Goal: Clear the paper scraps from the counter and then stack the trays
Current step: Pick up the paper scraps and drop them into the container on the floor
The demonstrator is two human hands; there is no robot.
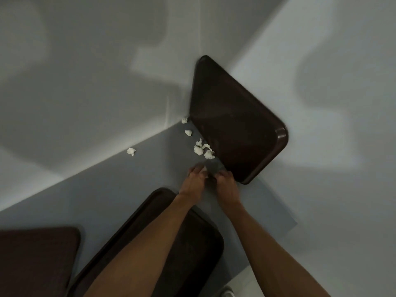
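At frame centre, low over the grey bench (120,202), the left hand (194,179) pinches a white paper scrap (205,168). The right hand (227,185) beside it is curled; what it holds, I cannot tell. More scraps (202,150) lie just above both, touching the upper-right tray (233,121).

**Dark brown on grey-blue, flecks of white**

Three trays in shot, and all one colour: the far tray (235,116) is a deep, plain chocolate brown with a slight sheen. The near tray (192,243) is the same dark brown, and the left tray (36,254) reads almost black-brown in the low light. Beneath them the bench (128,189) is a flat, unpatterned grey-blue. Scattered on it, the paper scraps (202,150) show off-white, nearly cream. Behind, the walls (85,71) are pale grey-white, plain, mottled only by soft darker-grey shadows.
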